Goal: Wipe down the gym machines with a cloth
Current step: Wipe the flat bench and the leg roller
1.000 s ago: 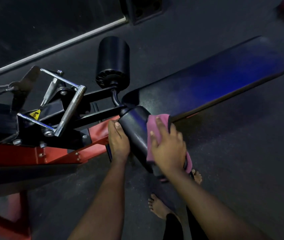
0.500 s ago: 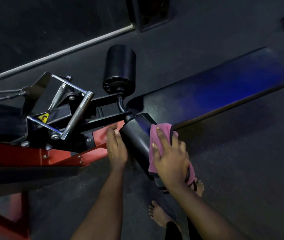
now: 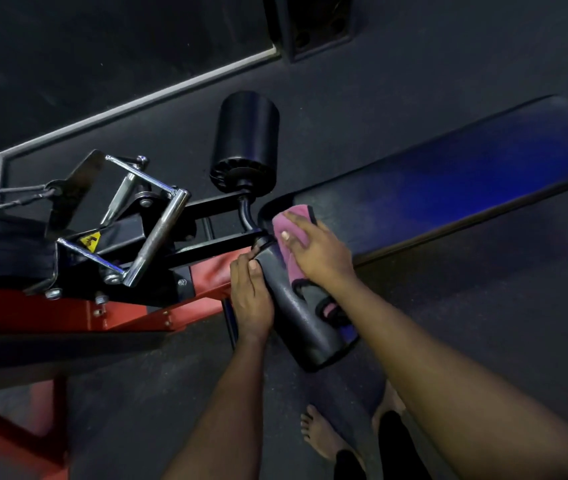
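Note:
A black leg roller pad (image 3: 298, 327) sticks out toward me from a red-framed gym machine (image 3: 109, 315). My right hand (image 3: 320, 251) lies flat on a pink cloth (image 3: 293, 220) and presses it on the pad's far end, next to the bench. The rest of the cloth trails under my wrist along the pad. My left hand (image 3: 251, 297) holds the pad's left side, thumb on top and fingertips curled at its far end. The pad's underside is hidden.
A long black bench pad (image 3: 448, 188) runs off to the upper right. A second black roller (image 3: 244, 133) stands behind. Chrome cable handle (image 3: 158, 237) and chain lie at left. My bare foot (image 3: 320, 434) stands on the dark floor below. A black box (image 3: 310, 26) sits at the top.
My right hand has slid the cloth up the roller pad from its near end to its far end by the bench. My left hand stays on the pad's left side.

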